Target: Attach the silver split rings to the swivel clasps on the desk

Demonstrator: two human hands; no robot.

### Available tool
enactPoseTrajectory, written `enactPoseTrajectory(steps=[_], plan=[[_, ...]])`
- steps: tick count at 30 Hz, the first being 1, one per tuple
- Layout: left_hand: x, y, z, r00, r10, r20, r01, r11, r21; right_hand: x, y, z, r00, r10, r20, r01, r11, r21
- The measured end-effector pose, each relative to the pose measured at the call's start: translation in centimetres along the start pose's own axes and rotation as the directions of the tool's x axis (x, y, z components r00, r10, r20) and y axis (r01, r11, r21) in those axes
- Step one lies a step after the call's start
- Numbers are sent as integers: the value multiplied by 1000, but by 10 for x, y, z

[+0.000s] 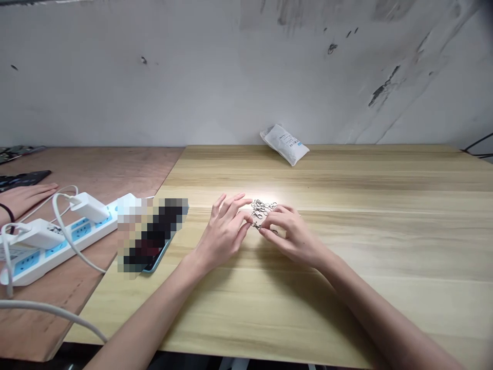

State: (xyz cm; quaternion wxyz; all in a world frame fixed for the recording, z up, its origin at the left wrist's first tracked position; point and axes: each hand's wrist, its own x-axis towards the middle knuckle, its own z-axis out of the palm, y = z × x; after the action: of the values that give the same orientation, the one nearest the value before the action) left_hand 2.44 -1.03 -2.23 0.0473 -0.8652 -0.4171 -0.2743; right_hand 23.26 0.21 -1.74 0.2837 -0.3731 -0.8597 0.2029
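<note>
Between my two hands, near the middle of the wooden table, is a small metal clasp (256,225), apparently a swivel key clasp. My left hand (224,231) pinches its left end between thumb and index finger, the other fingers raised and spread. The thumb and index finger of my right hand (295,235) are closed on its right end. Just beyond the fingertips lies a small heap of metal clasps and rings (261,207), partly covered by my right fingers. Another small metal piece (275,232) shows by my right hand.
A white plastic packet (287,145) lies at the back against the wall. To the left are a phone (164,252), partly blurred out, and a white power strip (73,239) with chargers and cables. Another person's hand (29,195) rests at the far left.
</note>
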Motion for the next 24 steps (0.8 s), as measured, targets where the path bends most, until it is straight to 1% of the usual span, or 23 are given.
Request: enactPoseTrajectory(steps=[2, 4, 5, 7, 8, 10, 12, 15, 17, 19, 22, 24], plan=[[1, 1, -1, 999, 39, -34, -38, 999, 21, 0, -2, -1, 998, 42, 55, -45, 998, 52], [1, 1, -1, 996, 66, -60, -64, 997, 38, 0, 0, -1, 997, 26, 66, -28, 999, 37], [1, 1, -1, 996, 66, -63, -63, 997, 42, 0, 2, 0, 999, -2, 44, 2, 1000, 3], [0, -1, 0, 999, 24, -42, -22, 999, 37, 0, 7, 1, 995, -82, -62, 74, 991, -115], [0, -2, 0, 1000, -8, -18, 8, 1000, 27, 0, 8, 2, 983, -127, -135, 101, 977, -188], [-1, -2, 1, 997, -62, 42, 62, 998, 1, -1, 7, 4, 938, -225, -264, 135, 937, -322], [-2, -2, 2, 993, -69, 94, 72, 997, -28, -2, 2, 8, 893, -328, -307, 185, 892, -412], [-2, -3, 2, 991, -49, 128, 57, 997, -54, -3, -7, 17, 846, -468, -254, 314, 823, -473], [-2, -6, 2, 990, -44, 133, 52, 997, -53, -4, -9, 23, 836, -517, -187, 383, 791, -477], [-2, -9, 2, 990, -33, 140, 41, 998, -49, -3, -7, 26, 849, -504, -157, 387, 796, -465], [-3, -12, 2, 987, -18, 162, 26, 999, -48, -2, -3, 27, 878, -449, -166, 337, 825, -453], [-3, -12, 3, 985, -25, 172, 34, 998, -47, -2, -3, 27, 881, -454, -132, 348, 811, -470]])
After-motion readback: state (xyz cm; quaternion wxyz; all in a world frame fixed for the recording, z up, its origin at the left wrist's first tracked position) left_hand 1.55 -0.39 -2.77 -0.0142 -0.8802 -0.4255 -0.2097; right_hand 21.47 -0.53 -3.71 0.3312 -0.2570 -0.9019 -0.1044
